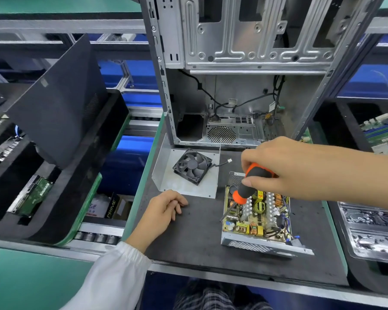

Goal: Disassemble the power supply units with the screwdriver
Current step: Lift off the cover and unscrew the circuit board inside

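White word "PRIME" on a dark box (113, 206) at lower left of centre, faint blue digits unreadable on the white pack (96, 206) beside it, small labels inside the case (244, 63) too blurred to read

An open power supply unit (259, 220) is lying at the lower right of the frame, its circuit board showing. An orange-and-black screwdriver (246, 189) is tilting over it, its tip resting at the board's left edge.

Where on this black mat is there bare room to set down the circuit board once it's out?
Bare mat between the left hand and the power supply, and along the near edge. Crowded behind: the cover plate with the fan, then the computer case.
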`<state>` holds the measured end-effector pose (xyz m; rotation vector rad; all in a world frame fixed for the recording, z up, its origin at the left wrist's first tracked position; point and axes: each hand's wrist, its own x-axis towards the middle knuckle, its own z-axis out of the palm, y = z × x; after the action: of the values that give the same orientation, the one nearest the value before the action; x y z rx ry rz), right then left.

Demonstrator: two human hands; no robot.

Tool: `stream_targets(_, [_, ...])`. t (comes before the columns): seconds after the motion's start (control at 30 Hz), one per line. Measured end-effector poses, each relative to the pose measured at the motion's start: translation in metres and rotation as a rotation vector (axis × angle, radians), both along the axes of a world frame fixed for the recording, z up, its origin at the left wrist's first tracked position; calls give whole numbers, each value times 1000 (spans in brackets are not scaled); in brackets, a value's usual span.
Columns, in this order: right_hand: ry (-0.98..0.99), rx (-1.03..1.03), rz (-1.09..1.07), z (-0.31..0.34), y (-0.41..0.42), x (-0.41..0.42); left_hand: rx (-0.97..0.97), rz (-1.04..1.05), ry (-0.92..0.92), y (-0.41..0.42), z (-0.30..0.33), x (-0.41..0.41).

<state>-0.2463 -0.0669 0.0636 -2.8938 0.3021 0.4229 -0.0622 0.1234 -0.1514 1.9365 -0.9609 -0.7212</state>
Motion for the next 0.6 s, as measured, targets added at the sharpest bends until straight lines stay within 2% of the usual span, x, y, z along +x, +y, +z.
stream_targets(0.13, [-16,2,-27,-1,1,-11,-111,13,28,-3,-3,1])
stream_targets(0.23, [-30,20,-46,-3,1,-19,-180,33,-57,-1,-4,4])
stream_targets(0.4, [-27,0,-57,-10,-2,-29,-181,4,-222,11,-10,-1])
stream_targets(0.6, [-33,9,-56,-10,-4,-36,-169,18,-260,17,-14,-10])
